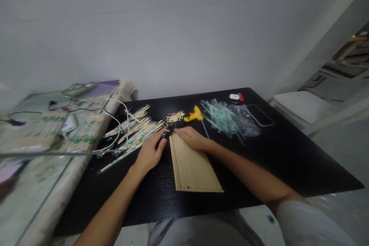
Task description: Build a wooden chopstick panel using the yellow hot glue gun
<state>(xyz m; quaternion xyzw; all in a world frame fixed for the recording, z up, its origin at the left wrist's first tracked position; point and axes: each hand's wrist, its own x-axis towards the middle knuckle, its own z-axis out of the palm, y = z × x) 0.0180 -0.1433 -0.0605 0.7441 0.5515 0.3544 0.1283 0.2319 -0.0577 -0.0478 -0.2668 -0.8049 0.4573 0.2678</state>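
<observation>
A pale panel of chopsticks laid side by side [196, 169] lies lengthwise on the black table, with a thin strip across its near end. My right hand [191, 137] rests over the panel's far end, its fingers closed on the edge there. Just left of that end, my left hand [152, 149] grips a small dark pliers-like cutter [167, 133], whose jaws sit close to my right fingertips. Its exact form is blurred. Beyond both hands lies a heap of short cut stick pieces [175, 116]. Beside it is a yellow glue gun [194, 114].
Wrapped chopsticks [138, 134] spread over the table's left part. Torn plastic wrappers [223, 117] lie right of the glue gun, near a phone [260, 115] and a white case [234, 96]. A white cable [119, 123] loops from the left surface, where chopstick packs [85, 132] lie.
</observation>
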